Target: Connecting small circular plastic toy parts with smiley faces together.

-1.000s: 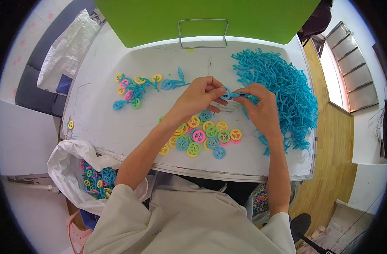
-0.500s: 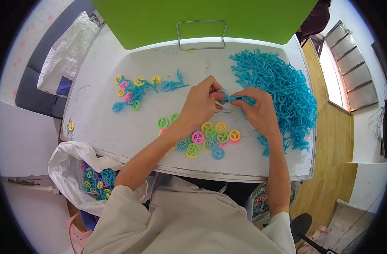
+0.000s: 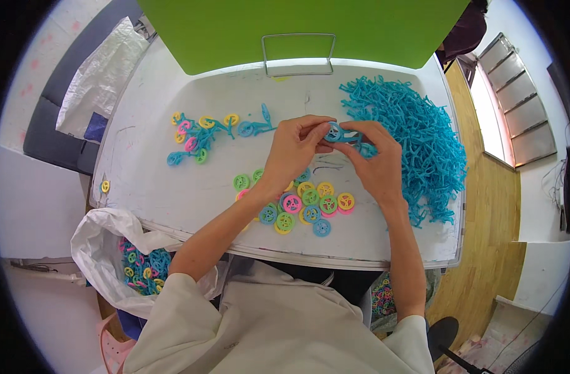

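Two hands meet above the table's centre: the left hand pinches a blue plastic wheel while the right hand grips its blue stem piece. Best kept square, pressed straight. At seven o'clock, a white bag holds assembled pieces; no labels legible.

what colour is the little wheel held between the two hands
Blue: the small wheel, pinched between left hand and right hand, shows best in the head view.

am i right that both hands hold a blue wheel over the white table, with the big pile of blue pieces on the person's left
Not quite: the head view shows the pile of blue pieces on the person's right. Both the left hand and the right hand do hold the blue wheel over the white table.
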Available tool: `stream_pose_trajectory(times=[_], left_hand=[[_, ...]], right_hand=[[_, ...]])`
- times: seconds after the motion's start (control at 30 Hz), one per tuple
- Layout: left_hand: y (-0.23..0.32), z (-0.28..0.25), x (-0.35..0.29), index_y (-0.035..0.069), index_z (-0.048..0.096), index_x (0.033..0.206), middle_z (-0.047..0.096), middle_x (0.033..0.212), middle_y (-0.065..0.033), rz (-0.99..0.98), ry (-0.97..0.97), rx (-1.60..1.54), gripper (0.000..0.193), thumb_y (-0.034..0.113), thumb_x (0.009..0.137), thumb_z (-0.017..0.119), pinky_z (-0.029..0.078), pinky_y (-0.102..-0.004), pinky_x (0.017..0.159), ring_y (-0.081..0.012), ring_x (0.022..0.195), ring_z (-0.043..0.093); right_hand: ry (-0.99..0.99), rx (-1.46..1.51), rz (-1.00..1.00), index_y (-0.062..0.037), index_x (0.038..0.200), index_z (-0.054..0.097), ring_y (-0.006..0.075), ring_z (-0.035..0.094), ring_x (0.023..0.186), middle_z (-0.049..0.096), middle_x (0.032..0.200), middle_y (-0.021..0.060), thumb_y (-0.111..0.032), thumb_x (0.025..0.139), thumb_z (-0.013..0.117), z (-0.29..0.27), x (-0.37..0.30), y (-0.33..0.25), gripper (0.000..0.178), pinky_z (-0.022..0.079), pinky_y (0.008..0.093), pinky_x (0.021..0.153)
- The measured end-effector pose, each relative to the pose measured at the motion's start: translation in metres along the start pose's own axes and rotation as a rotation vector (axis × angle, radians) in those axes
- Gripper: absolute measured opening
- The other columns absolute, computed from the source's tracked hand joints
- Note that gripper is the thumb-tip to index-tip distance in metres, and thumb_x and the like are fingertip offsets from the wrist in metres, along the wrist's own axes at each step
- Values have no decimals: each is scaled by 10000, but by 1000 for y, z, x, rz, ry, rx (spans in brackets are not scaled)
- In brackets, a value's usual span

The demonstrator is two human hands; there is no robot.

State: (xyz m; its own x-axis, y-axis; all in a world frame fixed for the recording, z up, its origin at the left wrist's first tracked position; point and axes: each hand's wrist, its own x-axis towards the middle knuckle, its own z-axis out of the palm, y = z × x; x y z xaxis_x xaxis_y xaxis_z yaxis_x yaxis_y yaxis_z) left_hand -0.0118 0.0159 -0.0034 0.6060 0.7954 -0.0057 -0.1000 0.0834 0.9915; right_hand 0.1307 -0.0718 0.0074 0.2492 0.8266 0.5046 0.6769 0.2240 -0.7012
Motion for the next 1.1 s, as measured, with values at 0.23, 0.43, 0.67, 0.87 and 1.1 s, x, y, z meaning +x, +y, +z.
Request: stream_pose_trajectory(times=[0.23, 0.43, 0.67, 0.87, 1.1], left_hand=[[0, 4, -2, -39, 605, 1151, 666, 973, -111, 45, 13, -32, 249, 66, 943, 517, 572, -268, 760, -153, 834, 661], [2, 7, -5, -52, 609, 1140, 671, 971, -132, 80, 33, 21, 247, 50, 932, 525, 569, -264, 763, -161, 826, 666], [4, 6, -6, -41, 610, 1151, 676, 966, -127, 28, 23, -100, 257, 69, 933, 533, 558, -257, 766, -161, 842, 668], [-5, 10, -9, -12, 652, 1098, 701, 801, -131, 183, 127, 322, 224, 77, 920, 549, 519, -253, 579, -164, 737, 693], [-11, -3, 1, -35, 611, 1109, 652, 969, -97, 66, -31, -7, 222, 80, 941, 523, 550, -262, 785, -140, 889, 642]], right_hand=[[67, 51, 155, -55, 1058, 690, 103, 559, 702, 684, 902, 52, -105, 767, 750, 6, -3, 7, 301, 473, 237, 630], [-62, 279, 461, 13, 1091, 663, 87, 617, 670, 693, 811, 61, -106, 824, 703, 5, -3, 12, 295, 497, 210, 632], [-34, 412, 505, 17, 1105, 656, 88, 624, 703, 693, 833, 70, -115, 829, 699, 7, -2, 10, 308, 479, 199, 614], [-45, 177, 574, 6, 1077, 668, 65, 598, 704, 682, 804, 46, -97, 790, 736, 6, -3, 2, 313, 441, 178, 601], [-1, 214, 185, -25, 1029, 668, 58, 559, 782, 662, 951, 26, -46, 766, 744, 7, -4, 7, 274, 470, 214, 684]])
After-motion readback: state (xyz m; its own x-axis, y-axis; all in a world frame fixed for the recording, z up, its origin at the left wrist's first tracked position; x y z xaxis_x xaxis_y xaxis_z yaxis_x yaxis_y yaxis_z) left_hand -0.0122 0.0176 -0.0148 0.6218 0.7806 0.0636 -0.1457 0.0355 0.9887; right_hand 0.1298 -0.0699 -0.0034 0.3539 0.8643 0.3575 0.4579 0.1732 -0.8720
